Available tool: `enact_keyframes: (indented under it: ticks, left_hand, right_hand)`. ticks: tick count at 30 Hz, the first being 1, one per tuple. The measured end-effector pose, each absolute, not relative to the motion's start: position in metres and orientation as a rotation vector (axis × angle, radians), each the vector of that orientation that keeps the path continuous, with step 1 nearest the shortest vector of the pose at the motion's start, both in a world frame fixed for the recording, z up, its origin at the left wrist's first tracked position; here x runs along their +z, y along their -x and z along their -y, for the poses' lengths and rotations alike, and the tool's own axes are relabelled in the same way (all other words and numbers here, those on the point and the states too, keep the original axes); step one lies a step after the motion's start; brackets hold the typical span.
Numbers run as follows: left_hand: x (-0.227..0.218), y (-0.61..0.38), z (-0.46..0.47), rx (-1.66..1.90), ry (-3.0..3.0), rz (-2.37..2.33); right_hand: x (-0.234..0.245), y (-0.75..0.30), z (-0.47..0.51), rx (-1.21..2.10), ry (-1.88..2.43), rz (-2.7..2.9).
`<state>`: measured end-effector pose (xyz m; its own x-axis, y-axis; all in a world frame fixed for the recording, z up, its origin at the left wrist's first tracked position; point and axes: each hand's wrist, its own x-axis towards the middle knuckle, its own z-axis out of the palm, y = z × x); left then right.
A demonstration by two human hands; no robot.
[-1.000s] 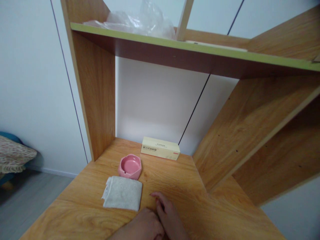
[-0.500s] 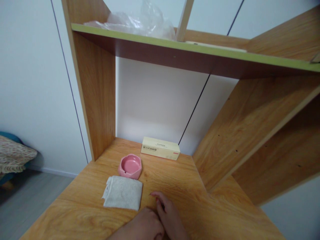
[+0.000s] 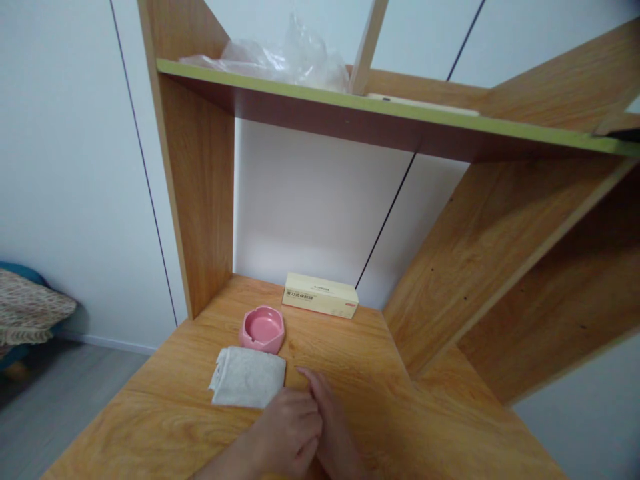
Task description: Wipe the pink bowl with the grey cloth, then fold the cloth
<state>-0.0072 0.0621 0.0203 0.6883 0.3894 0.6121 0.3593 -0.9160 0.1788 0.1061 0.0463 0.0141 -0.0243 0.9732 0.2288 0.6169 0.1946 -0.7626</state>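
Observation:
My left hand point(image 3: 293, 427) reaches in from the lower left with its fingers curled closed, and no object shows in it. It rests against my right hand point(image 3: 327, 413), whose fingers stretch forward over the wooden desk and hold nothing visible. The left hand covers part of the right. Just left of the hands lies a folded light-grey cloth point(image 3: 249, 378), its near right corner close to my left hand. Behind the cloth, almost touching it, sits a pink hexagonal ashtray point(image 3: 263, 329).
A cream cling-film box point(image 3: 320, 297) with printed characters stands against the back wall. Wooden side panels point(image 3: 450, 267) flank the desk point(image 3: 165, 400). Overhead, a shelf point(image 3: 320, 100) holds a clear plastic bag point(image 3: 300, 60). A patterned cloth point(image 3: 33, 307) hangs on a blue seat at far left.
Both hands have moved slightly forward, further onto the desk, and the left now covers more of the right. The view has shifted a little. Cloth, ashtray and box stay in place.

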Motion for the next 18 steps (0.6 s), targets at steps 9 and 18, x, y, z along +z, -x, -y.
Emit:
enact_keyframes:
  ticks: [9,18]
  left_hand:
    - [0.067,0.047,-0.091,1.484,-2.418,-1.098]
    - [0.081,0.083,-0.121,1.141,-2.146,-1.890]
  right_hand:
    - [0.035,-0.068,-0.040,0.326,1.430,2.306]
    - [0.050,-0.107,-0.051,0.124,1.809,2.286]
